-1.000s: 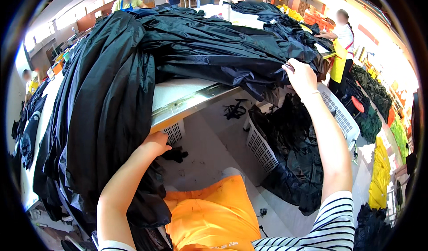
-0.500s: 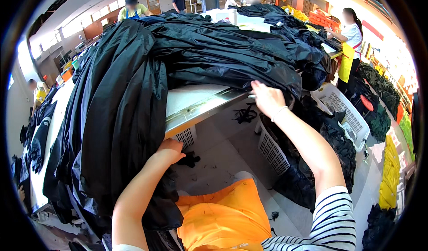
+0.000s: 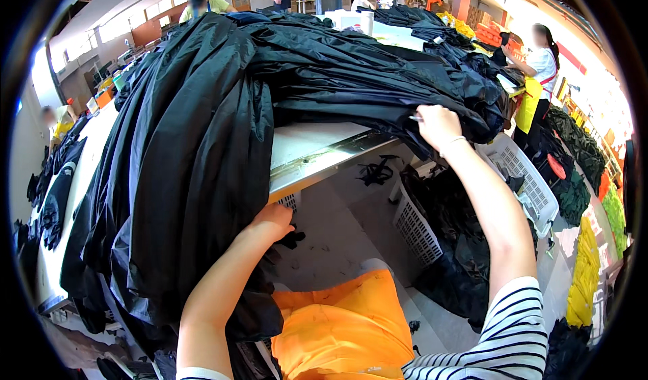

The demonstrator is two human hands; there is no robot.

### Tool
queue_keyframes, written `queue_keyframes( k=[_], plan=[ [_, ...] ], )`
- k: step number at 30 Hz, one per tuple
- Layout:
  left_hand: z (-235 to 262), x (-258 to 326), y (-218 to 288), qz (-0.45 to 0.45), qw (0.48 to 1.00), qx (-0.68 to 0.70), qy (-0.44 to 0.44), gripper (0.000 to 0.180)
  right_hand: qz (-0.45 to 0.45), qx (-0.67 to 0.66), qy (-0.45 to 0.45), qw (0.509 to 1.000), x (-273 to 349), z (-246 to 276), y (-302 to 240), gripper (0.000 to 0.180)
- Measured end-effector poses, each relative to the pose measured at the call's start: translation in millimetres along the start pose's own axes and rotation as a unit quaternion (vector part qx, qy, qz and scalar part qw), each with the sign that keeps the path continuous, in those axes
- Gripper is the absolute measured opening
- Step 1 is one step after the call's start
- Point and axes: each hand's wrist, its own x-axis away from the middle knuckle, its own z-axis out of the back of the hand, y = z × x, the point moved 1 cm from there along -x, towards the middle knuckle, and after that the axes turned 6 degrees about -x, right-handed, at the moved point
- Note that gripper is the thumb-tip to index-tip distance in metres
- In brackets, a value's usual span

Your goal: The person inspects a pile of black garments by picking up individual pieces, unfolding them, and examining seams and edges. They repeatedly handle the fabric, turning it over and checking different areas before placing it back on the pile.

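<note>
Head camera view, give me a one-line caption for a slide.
Left hand and right hand grip a heap of black garments draped over a white table, white basket alongside.

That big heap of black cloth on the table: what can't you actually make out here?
Head view only:
- Left hand: fingertips tucked into the hanging black cloth, so its grip is unclear.
- Right hand: palm faces away; a small pale thing at its fingers is too small to identify.
- Table: mostly buried under cloth.
- White basket: contents are a dark, shapeless mass.
</note>
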Motion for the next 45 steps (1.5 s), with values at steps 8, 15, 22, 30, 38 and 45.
queue_keyframes(
  k=[8, 15, 22, 30, 38, 45],
  plan=[
    [-1, 9, -7, -0.069, 0.974, 0.189, 0.109, 0.07, 0.032, -0.518, -0.079, 0.851, 53, 106, -121, 0.026],
    [12, 23, 54, -0.106, 0.605, 0.761, 0.209, 0.088, -0.001, -0.662, -0.238, 0.71, 114, -19, -160, 0.027],
    [11, 45, 53, 0.076, 0.417, 0.887, 0.184, 0.026, -0.097, -0.709, -0.042, 0.697, 141, -32, -127, 0.031],
    [23, 52, 59, 0.178, 0.292, 0.904, 0.257, 0.032, 0.055, -0.469, -0.022, 0.881, 204, -43, -132, 0.082],
    [30, 70, 65, 0.186, 0.581, 0.717, 0.336, 0.068, 0.097, -0.467, 0.132, 0.869, 183, -38, -124, 0.037],
    [66, 100, 117, 0.066, 0.813, 0.28, 0.506, 0.107, 0.121, -0.502, 0.113, 0.849, 170, -26, -123, 0.037]
  ],
)
